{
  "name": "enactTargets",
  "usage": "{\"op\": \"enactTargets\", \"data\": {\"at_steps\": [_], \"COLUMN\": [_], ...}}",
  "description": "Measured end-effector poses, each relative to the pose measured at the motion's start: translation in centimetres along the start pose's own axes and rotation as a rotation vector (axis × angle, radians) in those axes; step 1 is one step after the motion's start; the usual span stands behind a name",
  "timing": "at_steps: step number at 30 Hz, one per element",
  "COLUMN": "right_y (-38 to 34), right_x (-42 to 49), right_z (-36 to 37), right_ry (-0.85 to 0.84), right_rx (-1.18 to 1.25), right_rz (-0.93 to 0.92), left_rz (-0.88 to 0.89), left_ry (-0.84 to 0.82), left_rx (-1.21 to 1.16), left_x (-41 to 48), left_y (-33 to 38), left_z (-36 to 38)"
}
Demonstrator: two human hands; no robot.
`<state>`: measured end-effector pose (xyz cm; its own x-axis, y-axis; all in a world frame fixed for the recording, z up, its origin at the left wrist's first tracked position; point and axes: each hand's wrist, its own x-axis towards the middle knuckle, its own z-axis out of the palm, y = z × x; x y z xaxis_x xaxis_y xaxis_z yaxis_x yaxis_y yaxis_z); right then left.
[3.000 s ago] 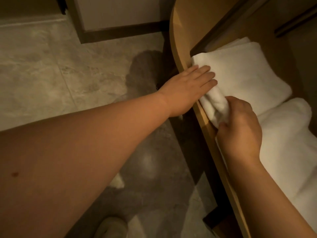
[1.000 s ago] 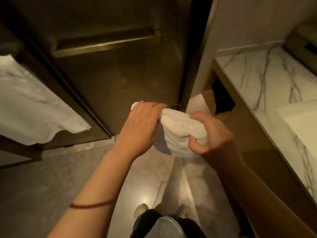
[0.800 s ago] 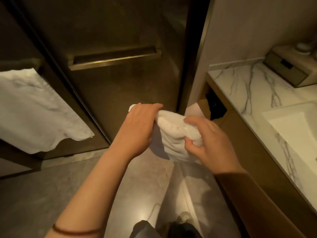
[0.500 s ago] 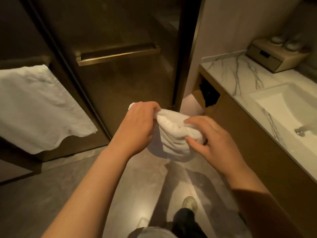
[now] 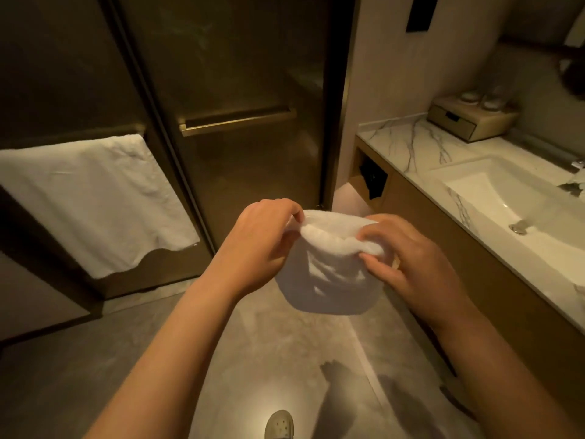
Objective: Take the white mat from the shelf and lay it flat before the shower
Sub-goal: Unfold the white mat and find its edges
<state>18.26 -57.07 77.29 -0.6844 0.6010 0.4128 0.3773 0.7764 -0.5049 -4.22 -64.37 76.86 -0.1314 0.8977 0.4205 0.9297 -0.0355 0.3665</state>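
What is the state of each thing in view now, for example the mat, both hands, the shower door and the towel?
white mat, folded up, held in the air, not yet laid on the floor
left hand, grips the mat's top edge
right hand, pinches the mat's top edge
shower door, shut
white towel, hangs draped over a bar
drawer box, stands on the counter, drawer shut

Both bare forearms reach from the lower corners of the frame to its centre. The left hand [image 5: 262,245] curls its fingers over the top edge of the white mat [image 5: 329,280]; the right hand [image 5: 414,261] pinches that edge between thumb and fingers.
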Motion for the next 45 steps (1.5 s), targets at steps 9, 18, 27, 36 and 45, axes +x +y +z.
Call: {"op": "enactTargets", "data": {"at_steps": [9,18,27,36,45], "right_y": [-2.4,-6.8,-15.1,-24.4,-28.5], "right_x": [-10.0,-15.4,-18.3,-22.4,-25.5], "right_z": [-4.6,-6.3,-3.4,1.0,2.1], "right_ry": [0.145,0.253,0.239,0.017,0.130], "right_rx": [-0.023,-0.035,-0.046,0.005,-0.052], "right_rz": [-0.058,-0.110,-0.015,0.149,0.156], "left_rz": [0.024,0.095,0.128,0.118,0.102], "left_ry": [-0.051,-0.041,-0.031,-0.039,-0.077], "left_rx": [-0.110,-0.117,-0.065,-0.065,-0.078], "left_x": [-7.5,-13.1,-19.1,-26.8,-31.3], "left_y": [8.9,11.9,9.2,6.6,6.8], "left_z": [-1.3,-4.4,-8.5,-13.9,-16.0]}}
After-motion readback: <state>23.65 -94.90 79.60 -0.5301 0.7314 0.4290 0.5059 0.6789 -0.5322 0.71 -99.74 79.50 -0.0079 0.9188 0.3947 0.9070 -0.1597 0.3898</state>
